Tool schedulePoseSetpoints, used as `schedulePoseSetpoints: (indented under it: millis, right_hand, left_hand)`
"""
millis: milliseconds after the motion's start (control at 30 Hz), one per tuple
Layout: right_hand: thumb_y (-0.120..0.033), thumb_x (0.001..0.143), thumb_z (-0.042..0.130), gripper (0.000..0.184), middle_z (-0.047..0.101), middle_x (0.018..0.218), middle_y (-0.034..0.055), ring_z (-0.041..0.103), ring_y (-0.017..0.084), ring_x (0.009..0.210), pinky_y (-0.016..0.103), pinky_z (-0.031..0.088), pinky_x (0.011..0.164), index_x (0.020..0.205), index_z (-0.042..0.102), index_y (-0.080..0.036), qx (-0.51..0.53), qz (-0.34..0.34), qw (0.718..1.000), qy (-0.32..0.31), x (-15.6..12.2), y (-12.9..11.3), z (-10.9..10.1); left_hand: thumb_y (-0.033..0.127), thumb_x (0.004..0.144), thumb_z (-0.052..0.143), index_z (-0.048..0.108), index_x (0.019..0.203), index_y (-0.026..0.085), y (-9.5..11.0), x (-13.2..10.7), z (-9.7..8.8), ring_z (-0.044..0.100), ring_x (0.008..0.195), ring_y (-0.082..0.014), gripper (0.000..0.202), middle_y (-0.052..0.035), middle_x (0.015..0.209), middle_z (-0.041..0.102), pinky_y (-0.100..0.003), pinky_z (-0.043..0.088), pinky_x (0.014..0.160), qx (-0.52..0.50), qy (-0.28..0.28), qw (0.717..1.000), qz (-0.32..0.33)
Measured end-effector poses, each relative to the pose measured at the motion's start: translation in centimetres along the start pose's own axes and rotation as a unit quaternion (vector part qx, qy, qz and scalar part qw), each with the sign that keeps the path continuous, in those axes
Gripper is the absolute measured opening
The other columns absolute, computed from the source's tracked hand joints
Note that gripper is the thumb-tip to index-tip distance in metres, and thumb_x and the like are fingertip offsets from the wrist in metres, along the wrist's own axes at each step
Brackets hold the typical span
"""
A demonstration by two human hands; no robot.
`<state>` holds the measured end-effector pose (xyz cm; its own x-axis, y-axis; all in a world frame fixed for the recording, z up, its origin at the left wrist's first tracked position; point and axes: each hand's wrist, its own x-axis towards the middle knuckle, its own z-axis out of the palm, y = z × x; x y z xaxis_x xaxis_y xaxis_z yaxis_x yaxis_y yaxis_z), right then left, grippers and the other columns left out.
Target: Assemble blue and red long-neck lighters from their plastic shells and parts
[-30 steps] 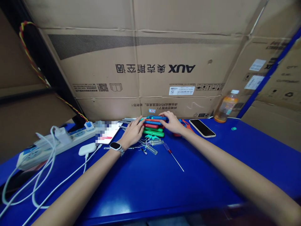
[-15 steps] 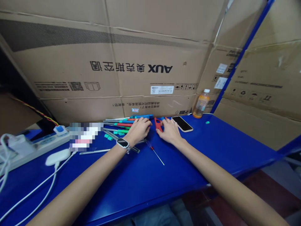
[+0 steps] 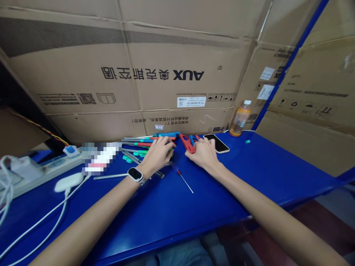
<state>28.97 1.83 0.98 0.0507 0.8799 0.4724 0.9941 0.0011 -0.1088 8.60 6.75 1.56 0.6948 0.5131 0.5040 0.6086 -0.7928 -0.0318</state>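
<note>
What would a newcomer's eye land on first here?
Probably the big cardboard with upside-down black lettering, standing behind the blue table. Next, perhaps the bright red piece on the table, just left of the phone, then the bottle of orange liquid near the table's back right corner.

Narrow gap between hands (image 3: 206, 152), beyond screwdriver (image 3: 182, 178)

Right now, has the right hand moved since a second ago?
Yes. The right hand has shifted right against the central white label on the carton, closer to the phone.
</note>
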Motion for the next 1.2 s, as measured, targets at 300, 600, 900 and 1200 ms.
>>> schedulePoseSetpoints:
  millis: [300, 600, 900, 1200]
  right_hand:
    - [-0.043, 0.082, 0.065, 0.023, 0.062, 0.081, 0.0035, 0.052, 0.021, 0.084, 0.039, 0.033, 0.081, 0.078, 0.061, -0.02, 0.185, -0.224, 0.955, -0.061, -5.7, -5.1, -3.0]
    - [-0.043, 0.085, 0.066, 0.025, 0.063, 0.094, 0.0066, 0.053, 0.024, 0.094, 0.042, 0.034, 0.086, 0.096, 0.068, -0.021, 0.228, -0.276, 0.92, -0.161, -5.7, -7.5, -0.5]
    - [-0.045, 0.093, 0.058, 0.03, 0.06, 0.097, 0.0057, 0.053, 0.023, 0.098, 0.043, 0.035, 0.091, 0.115, 0.067, -0.027, 0.301, -0.211, 0.914, -0.171, -5.8, -6.6, -0.3]
    - [-0.045, 0.096, 0.054, 0.033, 0.062, 0.109, 0.0077, 0.054, 0.024, 0.105, 0.044, 0.034, 0.093, 0.121, 0.063, -0.026, 0.31, -0.205, 0.913, -0.169, -6.0, -6.1, -0.1]
  left_hand:
    - [0.044, 0.085, 0.069, 0.05, 0.132, 0.023, -0.7, -8.6, -6.4, 0.045, 0.129, -0.0305, 0.055, -0.011, 0.139, 0.051, -0.047, 0.037, 0.106, -0.079, 0.025, 0.996, 0.036]
    - [0.037, 0.084, 0.069, 0.063, 0.112, 0.025, -1.1, -12.3, -5.3, 0.059, 0.108, -0.0252, 0.031, -0.0045, 0.115, 0.066, -0.043, 0.042, 0.099, -0.201, -0.119, 0.97, -0.066]
    - [0.035, 0.084, 0.07, 0.066, 0.114, 0.024, -1.9, -12.3, -5.5, 0.064, 0.101, -0.0232, 0.032, -0.0057, 0.112, 0.07, -0.038, 0.048, 0.091, -0.257, -0.101, 0.958, -0.082]
    - [0.036, 0.091, 0.061, 0.067, 0.114, 0.024, -1.8, -12.4, -6.3, 0.067, 0.099, -0.0203, 0.026, -0.0039, 0.111, 0.072, -0.034, 0.051, 0.09, -0.275, -0.08, 0.954, -0.088]
